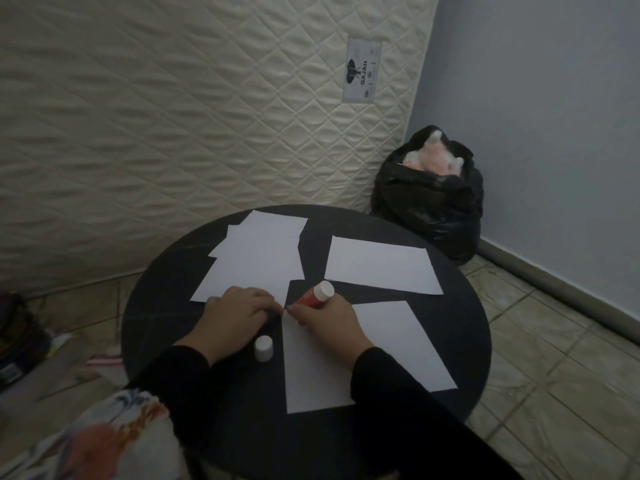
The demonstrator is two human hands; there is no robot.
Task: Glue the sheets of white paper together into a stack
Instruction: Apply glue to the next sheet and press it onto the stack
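Right hand [325,327] is closed around the red glue stick [317,297], its white end tilted up and away, tip down at the near sheet [363,355]'s top-left corner; that sheet runs back toward the person under the right wrist; left hand [239,310], fingers curled, pins the corner; cap [264,347] stands just beside.

Dim, flat, bluish light, no glare, only faint shadows. Soft and grainy throughout; wide-angle bending at edges, blurred patterned cloth [104,441] bottom left.
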